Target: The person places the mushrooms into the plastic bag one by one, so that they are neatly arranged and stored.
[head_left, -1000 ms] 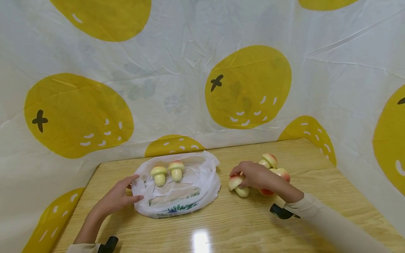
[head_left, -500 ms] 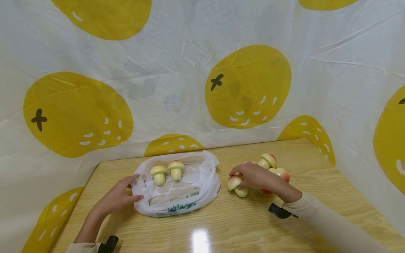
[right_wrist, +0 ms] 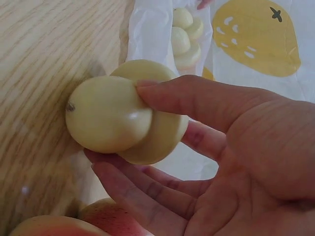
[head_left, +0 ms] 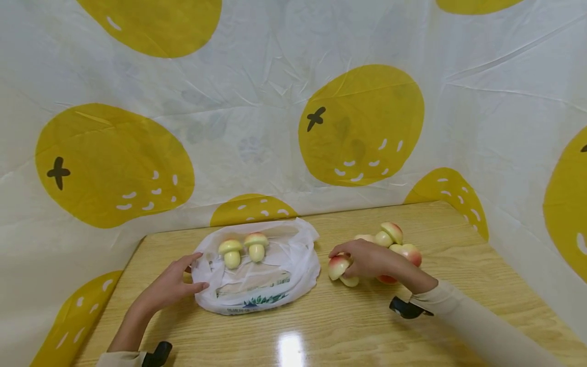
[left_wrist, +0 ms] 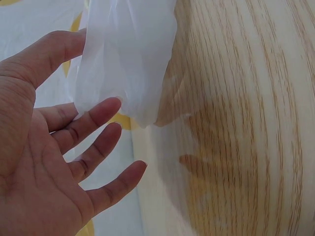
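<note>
My right hand (head_left: 367, 257) grips a glossy toy mushroom (head_left: 338, 267) with a red-tinged cap, low over the table right of the bag. In the right wrist view the thumb lies against the mushroom's cream stem (right_wrist: 106, 115), with fingers beneath. On the left, my left hand (head_left: 171, 285) has its fingers spread at the side of a white plastic bag (head_left: 302, 285). Its fingertips touch the film (left_wrist: 128, 54), and part of the hand is hidden behind it in the left wrist view. Two more toy mushrooms, a left one (head_left: 231, 253) and a right one (head_left: 256, 246), lie within the bag's opening.
Behind my right hand, another toy mushroom (head_left: 390, 234) and a red-and-cream rounded piece (head_left: 408, 253) sit in a cluster, partly hidden by the forearm. A fruit-patterned sheet (head_left: 257, 153) hangs along the back and sides of the wooden table (head_left: 348, 326).
My right hand and the gripped mushroom have shifted slightly left, and its cap has turned a little. The left hand and the bag stay in place.
</note>
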Tool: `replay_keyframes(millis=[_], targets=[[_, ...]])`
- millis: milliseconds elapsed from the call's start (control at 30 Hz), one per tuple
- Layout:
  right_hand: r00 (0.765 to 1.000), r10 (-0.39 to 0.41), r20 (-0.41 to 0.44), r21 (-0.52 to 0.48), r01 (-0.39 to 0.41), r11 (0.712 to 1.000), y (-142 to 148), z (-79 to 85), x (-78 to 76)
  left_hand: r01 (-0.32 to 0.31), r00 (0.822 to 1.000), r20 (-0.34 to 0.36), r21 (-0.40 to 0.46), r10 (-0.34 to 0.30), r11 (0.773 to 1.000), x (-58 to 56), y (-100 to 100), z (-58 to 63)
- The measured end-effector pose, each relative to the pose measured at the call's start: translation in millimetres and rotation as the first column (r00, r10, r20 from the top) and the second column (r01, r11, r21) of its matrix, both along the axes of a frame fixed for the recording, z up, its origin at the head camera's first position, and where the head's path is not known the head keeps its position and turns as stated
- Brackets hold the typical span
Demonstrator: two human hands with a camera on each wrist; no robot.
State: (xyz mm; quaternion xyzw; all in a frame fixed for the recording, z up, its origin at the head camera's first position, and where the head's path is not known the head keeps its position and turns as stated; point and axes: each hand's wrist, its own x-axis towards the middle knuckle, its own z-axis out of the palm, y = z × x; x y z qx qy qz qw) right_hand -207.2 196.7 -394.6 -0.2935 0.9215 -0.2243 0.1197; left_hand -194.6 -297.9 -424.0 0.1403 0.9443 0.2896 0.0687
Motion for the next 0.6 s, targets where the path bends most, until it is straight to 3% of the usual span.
replay_keyframes(millis=[600], targets=[[0.990, -0.046, 0.131, -0.238, 0.076, 0.968, -1.9, 8.2, -13.7, 0.006, 1.000, -0.007, 0.005, -0.006, 1.000, -1.6, -2.0, -0.9]])
